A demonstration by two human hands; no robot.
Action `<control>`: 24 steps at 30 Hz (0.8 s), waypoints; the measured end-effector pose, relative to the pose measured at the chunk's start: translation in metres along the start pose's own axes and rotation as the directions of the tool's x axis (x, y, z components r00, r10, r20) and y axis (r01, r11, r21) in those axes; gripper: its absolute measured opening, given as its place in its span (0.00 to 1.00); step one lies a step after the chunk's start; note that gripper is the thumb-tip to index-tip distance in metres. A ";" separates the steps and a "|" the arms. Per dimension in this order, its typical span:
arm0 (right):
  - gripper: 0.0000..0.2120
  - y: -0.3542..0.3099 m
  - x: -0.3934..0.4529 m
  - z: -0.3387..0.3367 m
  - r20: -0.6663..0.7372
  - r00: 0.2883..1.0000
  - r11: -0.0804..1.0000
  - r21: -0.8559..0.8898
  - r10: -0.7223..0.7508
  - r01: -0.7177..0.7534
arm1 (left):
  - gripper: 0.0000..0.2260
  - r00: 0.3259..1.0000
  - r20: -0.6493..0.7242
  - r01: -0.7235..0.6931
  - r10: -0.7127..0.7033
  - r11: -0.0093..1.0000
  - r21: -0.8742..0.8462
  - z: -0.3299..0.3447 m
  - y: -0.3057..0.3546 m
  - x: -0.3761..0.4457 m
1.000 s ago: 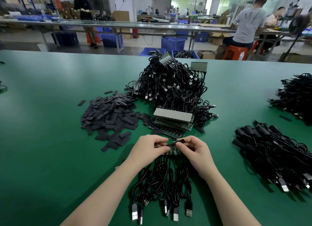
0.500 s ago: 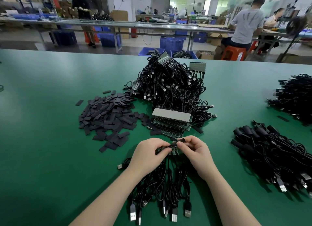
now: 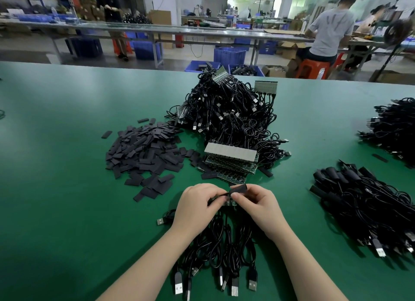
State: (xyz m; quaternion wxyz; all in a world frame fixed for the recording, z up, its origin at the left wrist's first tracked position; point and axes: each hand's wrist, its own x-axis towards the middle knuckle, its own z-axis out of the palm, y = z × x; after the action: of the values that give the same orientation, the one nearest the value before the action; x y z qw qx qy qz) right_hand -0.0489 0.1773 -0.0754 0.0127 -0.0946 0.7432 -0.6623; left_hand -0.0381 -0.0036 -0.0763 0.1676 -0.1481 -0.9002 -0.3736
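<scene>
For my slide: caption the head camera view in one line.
Right hand pinches a black sleeve at the circuit board gripped by the left hand, USB cables trailing on the table.

Bright overhead light, soft shadows; wide-angle bending at the edges (background blurred, foreground sharp).

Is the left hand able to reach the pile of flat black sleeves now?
Probably yes, once it lets go: the left hand grips the board strip, but only green table lies between it and the pile of sleeves, which is close beside it.
</scene>
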 end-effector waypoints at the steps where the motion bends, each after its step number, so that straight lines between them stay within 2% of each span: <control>1: 0.07 0.000 0.000 0.001 -0.001 1.000 1.000 -0.014 -0.003 0.003 | 0.06 1.000 0.002 -0.002 0.002 1.000 -0.004 0.000 0.000 0.000; 8: 0.09 0.001 0.000 0.003 -0.027 0.999 0.996 -0.083 -0.038 0.036 | 0.05 1.000 0.001 -0.009 0.009 1.000 -0.014 -0.001 -0.001 -0.002; 11: 0.09 0.001 -0.001 0.003 -0.025 0.999 0.997 -0.058 -0.046 0.044 | 0.06 1.000 -0.021 -0.006 0.005 1.000 -0.012 0.000 -0.001 -0.003; 14: 0.12 0.003 -0.001 0.002 -0.093 0.995 0.999 0.010 -0.038 0.039 | 0.07 0.996 -0.082 0.030 -0.031 0.999 -0.015 0.001 -0.001 -0.003; 16: 0.10 0.005 0.001 0.000 -0.119 0.993 0.998 0.055 -0.010 0.017 | 0.06 0.995 -0.090 0.029 -0.030 1.000 -0.011 0.001 -0.001 -0.003; 19: 0.10 0.005 0.002 -0.001 -0.092 0.996 0.999 0.042 0.001 0.003 | 0.06 0.997 -0.068 0.019 -0.021 1.000 -0.019 0.001 -0.001 -0.003; 24: 0.14 0.000 0.001 0.000 -0.040 0.997 0.997 0.004 -0.073 0.074 | 0.06 0.998 -0.057 0.024 -0.024 1.000 -0.007 0.001 -0.001 -0.002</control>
State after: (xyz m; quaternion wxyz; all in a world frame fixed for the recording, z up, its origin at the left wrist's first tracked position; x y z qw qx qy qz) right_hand -0.0503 0.1773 -0.0756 -0.0261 -0.1088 0.7376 -0.6659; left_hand -0.0367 -0.0038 -0.0780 0.1883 -0.1271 -0.8956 -0.3825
